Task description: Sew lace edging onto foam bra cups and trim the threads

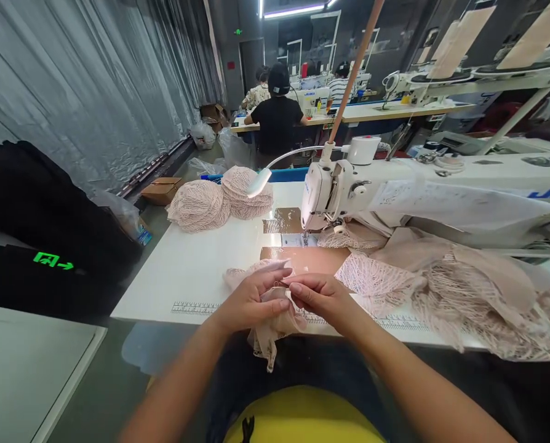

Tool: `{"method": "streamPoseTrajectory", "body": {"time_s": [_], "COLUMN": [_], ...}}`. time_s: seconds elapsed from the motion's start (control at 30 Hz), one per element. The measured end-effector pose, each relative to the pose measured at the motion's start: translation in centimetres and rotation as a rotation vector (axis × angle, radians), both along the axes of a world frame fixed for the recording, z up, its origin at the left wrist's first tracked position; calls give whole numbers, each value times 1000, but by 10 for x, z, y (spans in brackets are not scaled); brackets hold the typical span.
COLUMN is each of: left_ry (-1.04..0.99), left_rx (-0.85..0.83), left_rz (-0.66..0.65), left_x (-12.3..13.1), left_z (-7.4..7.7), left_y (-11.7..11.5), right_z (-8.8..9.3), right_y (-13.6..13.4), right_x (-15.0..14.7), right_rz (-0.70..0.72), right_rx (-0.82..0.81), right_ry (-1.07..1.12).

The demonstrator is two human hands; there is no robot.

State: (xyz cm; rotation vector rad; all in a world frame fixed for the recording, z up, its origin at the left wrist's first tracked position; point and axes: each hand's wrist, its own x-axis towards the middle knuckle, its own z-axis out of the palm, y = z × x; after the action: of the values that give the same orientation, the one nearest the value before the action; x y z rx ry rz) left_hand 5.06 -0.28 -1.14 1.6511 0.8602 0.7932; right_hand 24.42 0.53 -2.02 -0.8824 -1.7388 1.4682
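Pale pink lace fabric (pixel 275 326) hangs over the front edge of the white sewing table, beneath both hands. My left hand (pixel 261 298) is curved around part of it, thumb and fingers on the cloth. My right hand (pixel 318 295) pinches a small edge or strap of the piece between thumb and fingertips, close to the left fingers; the exact part is too small to tell. The sewing machine (pixel 318 197), its needle area lit by a lamp (pixel 259 183), stands just beyond the hands.
Two rounded stacks of lace cups (pixel 199 206) lie at the table's back left. More lace and mesh fabric (pixel 464 283) spreads across the right side. A ruler strip (pixel 194 307) runs along the front edge. Several people sit at machines farther back. A cardboard box (pixel 162 191) is on the floor.
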Motion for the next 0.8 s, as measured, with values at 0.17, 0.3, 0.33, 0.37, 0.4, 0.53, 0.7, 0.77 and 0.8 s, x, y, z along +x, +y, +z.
{"method": "streamPoseTrajectory", "body": {"time_s": [0.17, 0.3, 0.33, 0.37, 0.4, 0.53, 0.7, 0.77, 0.8], "left_ry": [-50, -61, -85, -121, -162, -270, -159, -53, 24], "left_rx": [-239, -219, -222, -232, -245, -219, 78, 259, 351], "left_rz": [-13, 87, 104, 115, 123, 136, 76, 64, 71], "left_x": [-10, -17, -17, -16, -15, -2, 22, 26, 25], "left_z": [-7, -9, -10, -10, -10, -9, 2, 4, 4], "left_y": [-1, -1, -1, -1, -1, -1, -4, -5, -5], "right_z": [-22, -46, -51, -54, -56, -44, -13, -8, -9], "right_y": [1, 10, 13, 16, 18, 10, -19, -24, -25], "right_x": [26, 75, 88, 99, 108, 108, 47, 28, 22], "right_rz": [-164, -433, -476, -525, -563, -672, -120, 208, 322], "right_rx": [313, 736, 813, 867, 894, 828, 228, -86, -201], "right_ry": [-380, -957, -1020, -1064, -1099, -957, -245, -74, -24]}}
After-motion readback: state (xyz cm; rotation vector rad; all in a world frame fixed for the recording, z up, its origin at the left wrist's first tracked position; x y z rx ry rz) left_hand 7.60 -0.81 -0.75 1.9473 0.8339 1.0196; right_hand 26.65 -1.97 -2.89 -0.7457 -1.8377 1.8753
